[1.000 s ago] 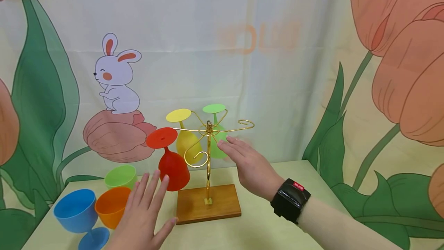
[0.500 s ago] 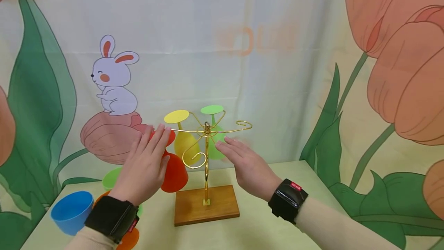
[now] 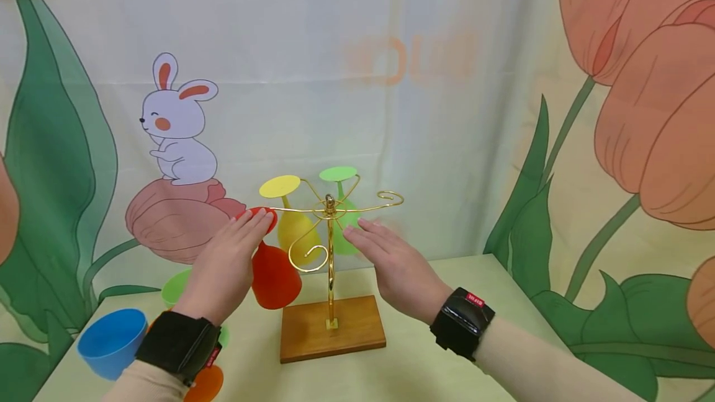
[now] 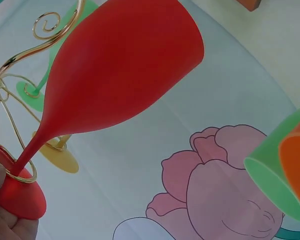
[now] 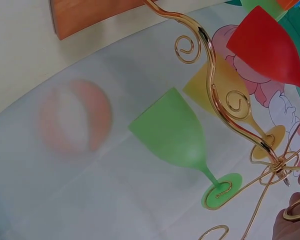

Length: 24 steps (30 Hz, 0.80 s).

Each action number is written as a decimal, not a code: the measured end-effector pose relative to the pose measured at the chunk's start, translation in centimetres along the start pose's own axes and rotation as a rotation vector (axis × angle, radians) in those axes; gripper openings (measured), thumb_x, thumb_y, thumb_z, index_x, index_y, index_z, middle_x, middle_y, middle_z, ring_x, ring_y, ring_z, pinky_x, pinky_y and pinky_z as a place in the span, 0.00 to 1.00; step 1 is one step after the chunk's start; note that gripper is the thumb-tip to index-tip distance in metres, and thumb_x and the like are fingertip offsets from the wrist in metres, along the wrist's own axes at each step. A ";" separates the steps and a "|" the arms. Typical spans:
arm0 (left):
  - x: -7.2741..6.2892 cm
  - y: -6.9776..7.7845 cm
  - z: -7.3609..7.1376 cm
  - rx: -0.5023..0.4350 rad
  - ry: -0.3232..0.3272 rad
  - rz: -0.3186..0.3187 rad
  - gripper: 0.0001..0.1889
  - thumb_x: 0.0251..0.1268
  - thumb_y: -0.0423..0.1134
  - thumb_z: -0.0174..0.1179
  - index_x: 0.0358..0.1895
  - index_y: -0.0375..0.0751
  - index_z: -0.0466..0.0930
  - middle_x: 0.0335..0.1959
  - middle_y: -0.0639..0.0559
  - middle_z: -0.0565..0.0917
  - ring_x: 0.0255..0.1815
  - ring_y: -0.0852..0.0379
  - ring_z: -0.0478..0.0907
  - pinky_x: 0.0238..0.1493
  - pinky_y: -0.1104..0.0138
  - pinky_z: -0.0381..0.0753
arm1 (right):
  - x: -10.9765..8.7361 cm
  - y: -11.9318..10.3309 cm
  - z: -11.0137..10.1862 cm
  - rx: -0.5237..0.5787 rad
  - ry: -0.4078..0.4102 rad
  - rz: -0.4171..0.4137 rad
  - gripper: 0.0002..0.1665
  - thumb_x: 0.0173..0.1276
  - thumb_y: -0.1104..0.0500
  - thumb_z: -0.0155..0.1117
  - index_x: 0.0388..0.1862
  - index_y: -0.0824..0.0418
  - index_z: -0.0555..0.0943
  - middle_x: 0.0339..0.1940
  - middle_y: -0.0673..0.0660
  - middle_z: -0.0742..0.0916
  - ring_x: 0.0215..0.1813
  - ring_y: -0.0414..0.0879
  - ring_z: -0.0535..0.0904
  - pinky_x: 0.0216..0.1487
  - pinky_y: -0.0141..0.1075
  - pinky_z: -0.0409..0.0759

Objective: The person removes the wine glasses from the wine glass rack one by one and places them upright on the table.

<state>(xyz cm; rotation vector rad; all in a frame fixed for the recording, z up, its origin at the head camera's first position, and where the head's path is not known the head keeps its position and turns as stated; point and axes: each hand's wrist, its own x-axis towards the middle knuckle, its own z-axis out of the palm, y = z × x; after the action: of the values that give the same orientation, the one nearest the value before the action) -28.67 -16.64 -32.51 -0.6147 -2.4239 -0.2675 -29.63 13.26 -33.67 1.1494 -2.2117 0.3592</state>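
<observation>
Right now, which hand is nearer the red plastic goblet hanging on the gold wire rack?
Left. The left hand touches the red plastic goblet at its foot; the right hand hovers apart, across the rack's post.

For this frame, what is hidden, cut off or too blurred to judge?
- Orange goblet: head view, mostly behind the left wrist band; only its foot shows.
- Green goblet on the table: head view, partly behind the left hand.
- Left hand's contact with the red goblet: left wrist view, the hand is cut off by the edge.
- Right hand: right wrist view, only a fingertip at the corner.
- Faint orange print on the backdrop: blurred, unreadable.
</observation>
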 end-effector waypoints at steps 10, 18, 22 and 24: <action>0.4 -0.2 -0.1 -0.002 0.033 0.006 0.31 0.61 0.18 0.54 0.69 0.35 0.67 0.64 0.37 0.73 0.67 0.38 0.66 0.66 0.46 0.63 | 0.0 0.0 0.1 -0.008 0.007 0.000 0.40 0.61 0.80 0.50 0.73 0.59 0.65 0.69 0.54 0.74 0.73 0.48 0.61 0.73 0.41 0.56; 2.1 0.2 -0.8 0.006 -0.007 -0.067 0.28 0.63 0.20 0.53 0.68 0.32 0.67 0.64 0.35 0.73 0.66 0.35 0.66 0.66 0.46 0.62 | 0.0 0.1 0.1 -0.008 0.002 0.006 0.40 0.61 0.80 0.49 0.72 0.59 0.65 0.69 0.54 0.74 0.73 0.48 0.61 0.73 0.42 0.57; 3.1 0.7 -1.0 0.010 -0.019 -0.077 0.26 0.65 0.21 0.50 0.68 0.31 0.67 0.64 0.34 0.73 0.66 0.36 0.66 0.66 0.45 0.62 | -0.1 0.1 0.0 -0.005 -0.003 0.016 0.40 0.61 0.80 0.49 0.72 0.59 0.66 0.69 0.53 0.74 0.74 0.47 0.61 0.73 0.41 0.56; 3.4 1.0 -0.9 0.012 -0.006 -0.071 0.26 0.65 0.21 0.51 0.68 0.31 0.68 0.63 0.35 0.74 0.66 0.36 0.66 0.65 0.45 0.64 | -0.1 0.1 -0.1 -0.002 -0.005 0.017 0.40 0.61 0.80 0.49 0.72 0.59 0.65 0.69 0.53 0.74 0.74 0.47 0.61 0.73 0.41 0.56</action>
<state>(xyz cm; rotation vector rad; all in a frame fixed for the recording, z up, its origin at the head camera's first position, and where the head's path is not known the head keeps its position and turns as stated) -30.10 -14.85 -29.63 -0.5261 -2.4544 -0.2806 -29.64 13.46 -33.69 1.1324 -2.2270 0.3618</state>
